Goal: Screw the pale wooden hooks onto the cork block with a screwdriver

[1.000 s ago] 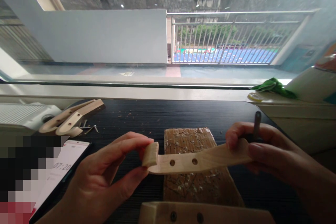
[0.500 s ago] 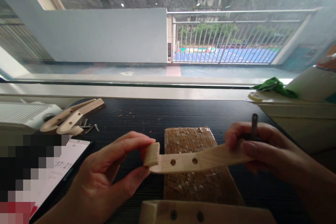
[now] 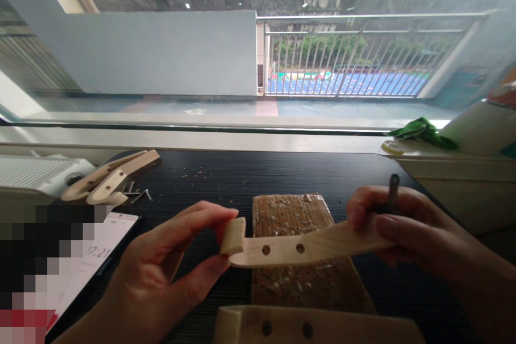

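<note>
My left hand (image 3: pixel 173 263) pinches a small pale wooden block (image 3: pixel 234 236) between thumb and fingers. The block touches the left end of a curved wooden piece (image 3: pixel 282 250), which has two round holes. My right hand (image 3: pixel 407 226) grips the right end of that curved piece. A thin dark metal tool (image 3: pixel 394 188) sticks up from the same hand; its lower part is hidden by the fingers. Beneath the curved piece lies a scarred brown cardboard pad (image 3: pixel 294 212). Nearest me is a thicker wooden piece (image 3: pixel 342 328) with two dark screw-like spots.
On the black table (image 3: pixel 226 172), several shaped wooden pieces (image 3: pixel 115 174) lie at the far left, with loose screws (image 3: pixel 137 193) beside them. A phone (image 3: pixel 92 263) rests at left. On the sill, a green cloth (image 3: pixel 421 131) sits near a yellow tape roll (image 3: pixel 393 147).
Both hands hold the wooden pieces in nearly the same place. The dark tool in my right hand has tilted slightly back and forth.
</note>
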A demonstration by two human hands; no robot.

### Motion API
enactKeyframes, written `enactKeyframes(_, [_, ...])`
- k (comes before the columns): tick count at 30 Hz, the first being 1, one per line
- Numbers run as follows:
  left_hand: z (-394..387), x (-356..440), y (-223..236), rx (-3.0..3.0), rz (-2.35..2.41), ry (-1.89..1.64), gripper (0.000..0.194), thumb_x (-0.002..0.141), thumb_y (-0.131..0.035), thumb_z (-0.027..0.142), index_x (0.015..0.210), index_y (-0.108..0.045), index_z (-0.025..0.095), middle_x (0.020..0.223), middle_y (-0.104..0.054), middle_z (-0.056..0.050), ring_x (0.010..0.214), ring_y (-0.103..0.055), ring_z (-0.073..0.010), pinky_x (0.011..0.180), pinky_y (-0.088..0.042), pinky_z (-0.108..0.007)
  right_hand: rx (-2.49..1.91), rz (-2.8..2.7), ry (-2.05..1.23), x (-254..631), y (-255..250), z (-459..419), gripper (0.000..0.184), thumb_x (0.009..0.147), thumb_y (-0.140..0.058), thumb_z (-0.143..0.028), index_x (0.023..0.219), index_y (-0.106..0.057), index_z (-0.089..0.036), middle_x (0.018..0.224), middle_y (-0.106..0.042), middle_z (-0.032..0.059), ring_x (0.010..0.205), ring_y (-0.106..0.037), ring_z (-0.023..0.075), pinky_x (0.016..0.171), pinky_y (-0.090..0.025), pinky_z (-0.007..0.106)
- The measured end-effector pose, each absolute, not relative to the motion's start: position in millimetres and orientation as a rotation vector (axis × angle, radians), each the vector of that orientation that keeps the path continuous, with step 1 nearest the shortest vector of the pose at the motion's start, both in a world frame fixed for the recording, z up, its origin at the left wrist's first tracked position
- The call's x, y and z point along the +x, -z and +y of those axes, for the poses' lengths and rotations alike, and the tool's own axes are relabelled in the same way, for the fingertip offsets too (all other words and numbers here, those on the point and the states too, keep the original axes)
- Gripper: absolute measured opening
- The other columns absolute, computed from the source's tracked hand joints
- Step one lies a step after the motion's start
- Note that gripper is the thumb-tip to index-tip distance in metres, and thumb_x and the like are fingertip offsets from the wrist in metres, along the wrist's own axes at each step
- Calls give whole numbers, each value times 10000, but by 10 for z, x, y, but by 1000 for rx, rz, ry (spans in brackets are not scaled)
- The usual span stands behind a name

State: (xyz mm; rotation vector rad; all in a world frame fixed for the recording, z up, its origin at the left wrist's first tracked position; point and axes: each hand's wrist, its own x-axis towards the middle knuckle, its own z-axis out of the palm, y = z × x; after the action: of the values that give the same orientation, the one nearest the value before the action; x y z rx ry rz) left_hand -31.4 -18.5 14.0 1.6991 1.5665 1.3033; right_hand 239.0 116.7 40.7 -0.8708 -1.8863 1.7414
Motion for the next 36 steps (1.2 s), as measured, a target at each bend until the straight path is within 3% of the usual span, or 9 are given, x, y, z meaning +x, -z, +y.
enactKeyframes(20, [-182,-325,-175,1892,1464,-1185,455,770,-587,68,1127,-578,349,1066,-603,38,959,-598,-116,816,-496,-116,-851,-1988,-1864,2376,-436,1161,382,748,-632,-541,695,-578,-167,503,-435,-45,409,-404,42,341,-267,132])
enactKeyframes(28, [-150,-331,-167,2023,1483,-1125,508,741,-561,27,1140,-562,341,1112,-604,31,1003,-602,-143,810,-514,-132,-858,-2025,-1955,2381,-407,1180,343,769,-635,-480,707,-559,-151,554,-435,-51,437,-395,33,386,-360,119])
enactKeyframes(36, [-193,-380,-95,2111,1492,-1023,545,747,-531,29,1189,-517,349,1149,-599,24,1066,-586,-157,883,-499,-173,-864,-2047,-2001,2376,-409,1190,299,782,-632,-422,710,-551,-143,551,-434,-56,434,-405,33,384,-360,115])
